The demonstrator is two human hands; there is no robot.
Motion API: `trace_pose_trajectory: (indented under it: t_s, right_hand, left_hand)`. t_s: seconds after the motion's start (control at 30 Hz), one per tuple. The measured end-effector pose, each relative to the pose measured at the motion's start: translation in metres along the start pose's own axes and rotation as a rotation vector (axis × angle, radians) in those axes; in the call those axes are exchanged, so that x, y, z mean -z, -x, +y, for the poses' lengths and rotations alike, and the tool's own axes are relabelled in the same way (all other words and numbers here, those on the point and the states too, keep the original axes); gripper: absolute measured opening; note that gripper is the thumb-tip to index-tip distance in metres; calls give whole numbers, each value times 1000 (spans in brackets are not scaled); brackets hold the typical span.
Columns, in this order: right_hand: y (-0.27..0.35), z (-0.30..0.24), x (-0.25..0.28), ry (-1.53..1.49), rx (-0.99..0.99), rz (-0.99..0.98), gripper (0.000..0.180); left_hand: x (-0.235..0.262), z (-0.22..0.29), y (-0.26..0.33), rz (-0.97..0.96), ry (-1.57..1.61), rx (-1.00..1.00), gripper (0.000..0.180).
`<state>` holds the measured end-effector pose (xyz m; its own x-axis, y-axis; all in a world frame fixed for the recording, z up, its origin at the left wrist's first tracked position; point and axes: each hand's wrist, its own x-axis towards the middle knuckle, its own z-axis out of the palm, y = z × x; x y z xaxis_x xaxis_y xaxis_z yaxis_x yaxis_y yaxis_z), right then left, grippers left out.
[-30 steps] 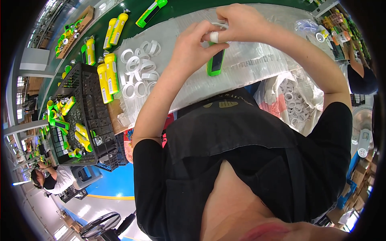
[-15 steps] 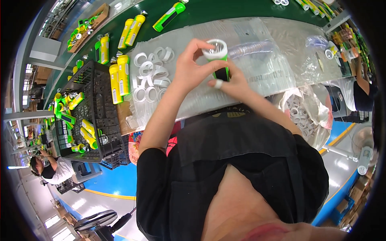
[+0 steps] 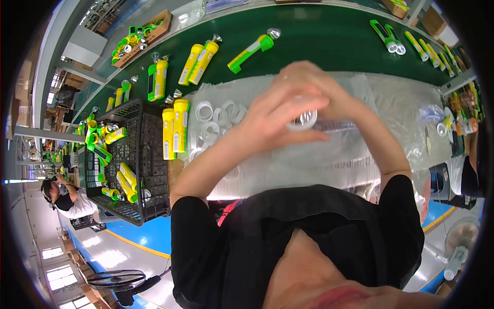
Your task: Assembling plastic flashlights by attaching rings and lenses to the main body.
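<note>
My left hand [image 3: 270,121] and my right hand [image 3: 321,87] are pressed together above the clear plastic sheet [image 3: 329,165]. Between them shows a small round white piece with a shiny centre [image 3: 303,120]. The fingers of both hands close around it. Whatever else they hold is hidden behind the fingers. Several loose white rings [image 3: 216,116] lie on the sheet just left of my left wrist.
A green conveyor belt [image 3: 319,49] carries yellow and green torches [image 3: 198,62]. Two yellow torches [image 3: 174,129] lie beside a black crate [image 3: 131,154] holding more. A cardboard box of parts [image 3: 144,33] sits at the far left. Another person [image 3: 64,198] works at the lower left.
My hands have drawn together and nearer to the camera. The white ring and the green torch body seen earlier are now covered by my fingers.
</note>
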<state>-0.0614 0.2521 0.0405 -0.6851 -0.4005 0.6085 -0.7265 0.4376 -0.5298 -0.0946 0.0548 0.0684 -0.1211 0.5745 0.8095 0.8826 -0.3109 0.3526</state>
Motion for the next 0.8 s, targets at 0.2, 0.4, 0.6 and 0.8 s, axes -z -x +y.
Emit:
trace_pose_trajectory:
  t_s: [0.2,0.4,0.6,0.8]
  right_hand:
    - [7,172,85,808,-164,28,55]
    - [56,223,135,1244,-441,-240,69]
    - [22,89,23,-142,-905,323,55]
    - [33,-35,-36,-778,-825,661,38]
  left_hand:
    - [19,-166,21,-193,-756,424,72]
    - [32,-228,36,-667,-725,886,59]
    - [-1,-128,11,-188,-297,761,42]
    - [-19,-5,24,-182,-89,621,32]
